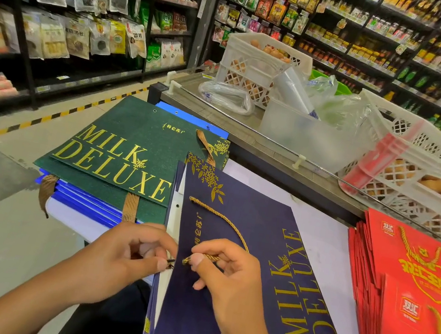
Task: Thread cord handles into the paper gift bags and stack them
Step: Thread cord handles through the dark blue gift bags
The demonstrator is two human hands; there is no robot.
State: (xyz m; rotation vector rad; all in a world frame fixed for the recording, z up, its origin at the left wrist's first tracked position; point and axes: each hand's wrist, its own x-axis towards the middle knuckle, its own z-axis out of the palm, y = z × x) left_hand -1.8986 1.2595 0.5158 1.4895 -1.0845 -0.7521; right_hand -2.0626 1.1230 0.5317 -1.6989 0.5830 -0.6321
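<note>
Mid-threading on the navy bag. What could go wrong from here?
1. The right hand pinches the gold cord very near its tip, close to the navy bag edge; the tip may fray or miss the hole.
2. The left hand holds only the bag's edge, so the paper could crease or tear under a pull.
3. The bag overhangs the white table toward the person; it may slide off.

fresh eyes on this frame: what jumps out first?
Centre bottom, both hands work a gold cord on a navy bag: the right hand pinches the cord's end, the left hand pinches at the bag's edge. A green bag with big gold lettering lies to the left, a fan of red bags at far right. White crates of eggs sit behind.
</note>
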